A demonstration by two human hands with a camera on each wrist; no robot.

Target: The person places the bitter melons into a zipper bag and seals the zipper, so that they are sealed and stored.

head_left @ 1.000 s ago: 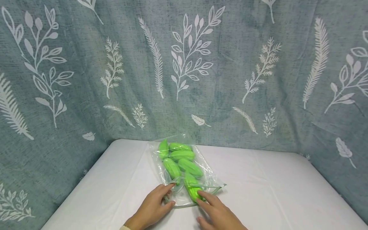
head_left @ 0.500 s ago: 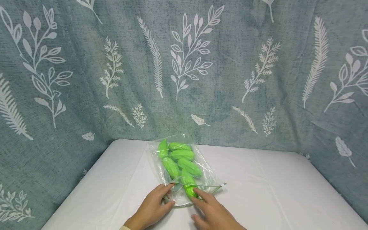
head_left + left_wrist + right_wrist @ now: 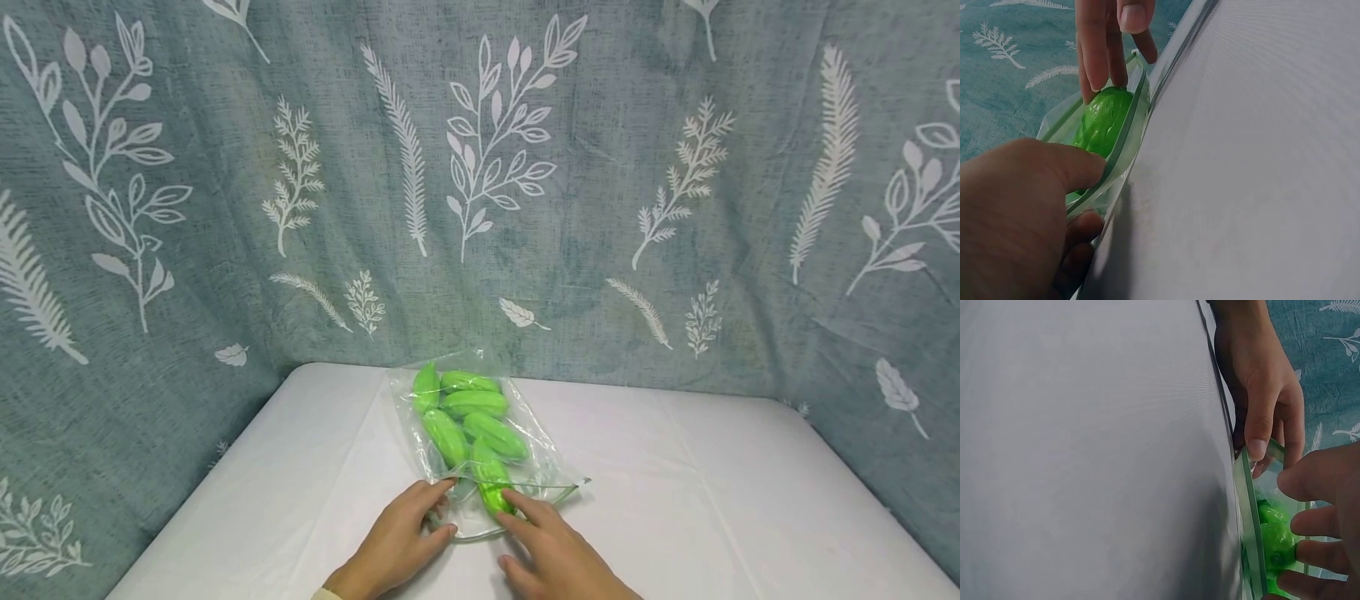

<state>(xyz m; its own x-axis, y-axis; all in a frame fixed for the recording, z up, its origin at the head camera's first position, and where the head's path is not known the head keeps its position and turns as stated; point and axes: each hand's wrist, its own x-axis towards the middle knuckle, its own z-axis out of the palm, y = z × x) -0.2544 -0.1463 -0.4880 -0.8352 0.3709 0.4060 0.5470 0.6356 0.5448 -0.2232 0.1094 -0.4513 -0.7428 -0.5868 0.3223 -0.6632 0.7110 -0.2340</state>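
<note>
A clear zip bag (image 3: 542,446) with a green-edged mouth lies on the table, its opening facing me. Inside are several bright green, ridged, oblong vegetables (image 3: 474,404). One more vegetable (image 3: 489,475) lies in the mouth. My left hand (image 3: 401,537) holds the left side of the bag's mouth; in the left wrist view its thumb (image 3: 1082,167) lies over the rim with fingers curled beneath. My right hand (image 3: 558,546) reaches into the opening, its extended fingertips touching the near end of that vegetable (image 3: 1107,119). The right thumb stands apart from it.
A white cloth covers the table (image 3: 712,483). Behind and at both sides hangs a grey-green curtain (image 3: 585,208) with white leaf prints, close to the table's far edge and the back of the bag.
The vegetable in the bag's mouth has slid a little farther in and to the left, with my right hand following. My left hand has stayed at the rim.
</note>
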